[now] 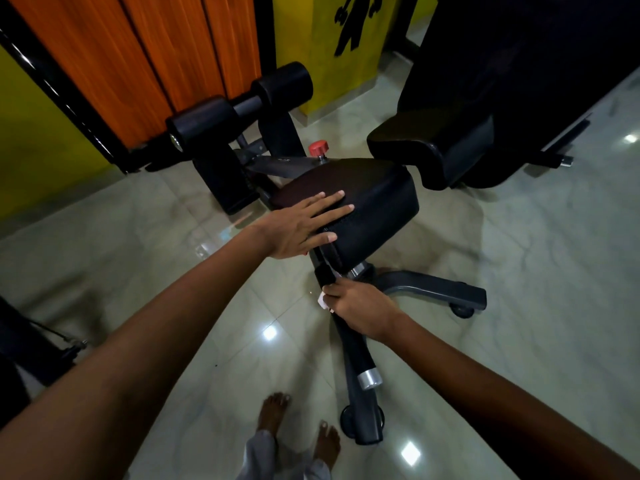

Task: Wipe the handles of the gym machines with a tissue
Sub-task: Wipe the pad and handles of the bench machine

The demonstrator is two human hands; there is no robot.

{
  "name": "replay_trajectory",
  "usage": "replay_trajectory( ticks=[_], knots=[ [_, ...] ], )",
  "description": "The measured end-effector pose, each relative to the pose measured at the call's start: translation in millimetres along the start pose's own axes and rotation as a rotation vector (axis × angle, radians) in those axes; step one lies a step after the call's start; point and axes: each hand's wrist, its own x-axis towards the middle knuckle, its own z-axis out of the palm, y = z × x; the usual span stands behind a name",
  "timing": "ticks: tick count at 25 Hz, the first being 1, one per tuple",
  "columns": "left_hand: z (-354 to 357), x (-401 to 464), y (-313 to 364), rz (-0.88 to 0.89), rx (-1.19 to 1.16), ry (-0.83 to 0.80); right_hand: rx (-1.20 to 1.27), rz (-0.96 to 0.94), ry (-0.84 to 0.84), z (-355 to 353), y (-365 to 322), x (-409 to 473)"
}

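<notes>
One handle [349,341] is under your right hand [360,311] now: your fingers curl round the black grip just below the seat pad [367,209], and a scrap of white tissue [322,301] shows at your fingertips, pressed against the bar. Your left hand [301,225] lies flat on the near edge of the seat pad, fingers straight and a little spread, holding nothing.

You look to be partway through this grip; the stretch from your hand down to the silver end cap [370,377] seems not yet covered, though no wiped mark shows either way. Whether a matching handle sits on the far side of the bench, you cannot tell from here.

Underfoot is a glossy pale tile floor [519,306] that mirrors the ceiling lights. Black foam rollers [239,105] stand beyond the bench, a red knob [318,147] beside the seat, with orange panels [156,57] and a yellow wall [322,46] behind.
</notes>
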Motion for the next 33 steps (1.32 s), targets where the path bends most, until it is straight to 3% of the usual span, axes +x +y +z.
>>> replay_trajectory(
  ticks=[21,28,33],
  knots=[
    [-4,-6,14,-0.098,0.069,-0.031,0.124,-0.161,0.111,-7,-37,-102],
    [-4,-6,13,-0.087,0.048,-0.022,0.128,-0.166,0.054,-9,-19,-80],
    [-5,-4,11,-0.077,0.067,-0.015,0.032,-0.04,0.057,-14,-5,-17]
  ],
)
